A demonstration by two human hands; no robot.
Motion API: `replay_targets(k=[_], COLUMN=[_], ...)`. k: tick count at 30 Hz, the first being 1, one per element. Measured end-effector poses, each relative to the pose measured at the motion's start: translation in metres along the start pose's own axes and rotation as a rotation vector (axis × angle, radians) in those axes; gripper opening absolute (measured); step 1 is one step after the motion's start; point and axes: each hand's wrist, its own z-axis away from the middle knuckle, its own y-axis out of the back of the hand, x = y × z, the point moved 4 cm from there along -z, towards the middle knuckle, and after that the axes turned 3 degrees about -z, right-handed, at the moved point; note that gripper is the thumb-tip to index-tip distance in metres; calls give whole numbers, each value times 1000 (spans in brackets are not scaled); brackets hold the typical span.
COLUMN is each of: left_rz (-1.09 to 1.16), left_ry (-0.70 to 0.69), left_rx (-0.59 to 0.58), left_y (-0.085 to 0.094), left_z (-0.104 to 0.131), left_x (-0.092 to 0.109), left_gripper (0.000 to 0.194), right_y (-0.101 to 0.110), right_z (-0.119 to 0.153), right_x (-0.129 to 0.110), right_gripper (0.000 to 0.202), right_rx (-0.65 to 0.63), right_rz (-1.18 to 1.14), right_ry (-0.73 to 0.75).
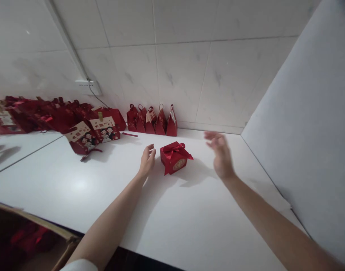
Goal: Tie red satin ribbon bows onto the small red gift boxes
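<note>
A small red gift box [172,164] with a red ribbon bow [175,148] on top and a gold oval label [180,164] on its front stands on the white table [189,218]. Just left of the box is my left hand [147,160], its fingers partly curled and apart, holding nothing; a small gap separates it from the box. Raised to the right of the box is my right hand [221,155], blurred by motion. Its fingers look spread, with no object seen in them, and it does not touch the box.
Behind, several red triangular boxes [151,120] stand in a row against the tiled wall. Printed red boxes [106,130] and a heap of red bags [56,111] lie left. A white panel [302,105] rises at right. An open carton [34,222] sits below the table's front left edge.
</note>
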Motion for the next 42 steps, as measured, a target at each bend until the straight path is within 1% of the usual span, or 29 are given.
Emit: replay_targets(k=[3, 5, 6, 8, 9, 11, 12, 13, 15, 16, 18, 20, 21, 23, 24, 26, 28, 29, 30, 31, 33, 34, 35, 37, 39, 40, 41, 42], left_rz=[-41, -77, -99, -148, -173, -224, -275, -342, -546, -646, -803, -920, -969, -1037, -1035, -917, -710, -622, -575, -570, -658, -730, -804, -914, -934, -917, -892, -863], left_ry=[29, 43, 54, 95, 120, 171, 202, 230, 273, 269, 247, 236, 225, 169, 121, -17, -181, -250, -292, -301, -233, -180, -132, -54, 12, 48, 83, 96], left_rx=[86, 101, 91, 39, 2, -70, -113, -159, -262, -296, -316, -332, -366, -500, -586, -770, -896, -921, -914, -866, -699, -621, -569, -550, -560, -553, -535, -524], left_y=[18, 29, 33, 38, 39, 43, 46, 49, 56, 60, 67, 70, 71, 70, 70, 72, 79, 84, 90, 97, 108, 111, 112, 108, 108, 113, 122, 136], left_z=[0, -5, -9, -17, -20, -24, -24, -22, -14, -9, 3, 16, 23, 34, 39, 47, 54, 56, 57, 57, 56, 57, 59, 66, 72, 74, 75, 76], left_x=[17, 31, 38, 51, 58, 71, 78, 84, 95, 100, 106, 104, 100, 91, 88, 88, 99, 107, 114, 119, 122, 120, 115, 102, 91, 88, 88, 90], left_gripper=[45, 47, 49, 59, 64, 75, 81, 88, 104, 110, 115, 115, 114, 109, 106, 103, 99, 97, 96, 97, 102, 106, 108, 111, 110, 109, 108, 106], right_y=[-16, -28, -35, -52, -62, -80, -86, -89, -84, -79, -66, -55, -51, -49, -49, -50, -51, -52, -52, -52, -53, -54, -54, -55, -54, -53, -52, -50], right_z=[-10, -17, -19, -15, -9, 10, 20, 29, 42, 44, 42, 37, 34, 31, 32, 35, 39, 40, 42, 43, 43, 43, 43, 42, 42, 43, 44, 45], right_x=[21, 34, 39, 45, 47, 52, 55, 58, 65, 68, 74, 78, 80, 80, 80, 80, 79, 78, 78, 77, 77, 76, 76, 77, 78, 79, 79, 79], right_gripper=[47, 61, 65, 68, 69, 70, 67, 62, 57, 56, 56, 57, 57, 53, 51, 47, 42, 40, 38, 37, 35, 35, 36, 35, 32, 30, 28, 26], right_rx=[-37, -82, -110, -188, -242, -344, -392, -397, -368, -345, -299, -266, -257, -256, -259, -266, -266, -267, -267, -270, -280, -283, -284, -289, -297, -299, -296, -288], right_rz=[-65, -99, -115, -150, -167, -190, -199, -217, -229, -236, -255, -279, -290, -307, -313, -321, -325, -326, -327, -327, -318, -310, -299, -272, -245, -232, -220, -207], right_ry=[-90, -167, -188, -219, -234, -264, -275, -275, -271, -273, -288, -311, -321, -338, -344, -358, -369, -371, -370, -368, -363, -364, -368, -382, -383, -373, -353, -328])
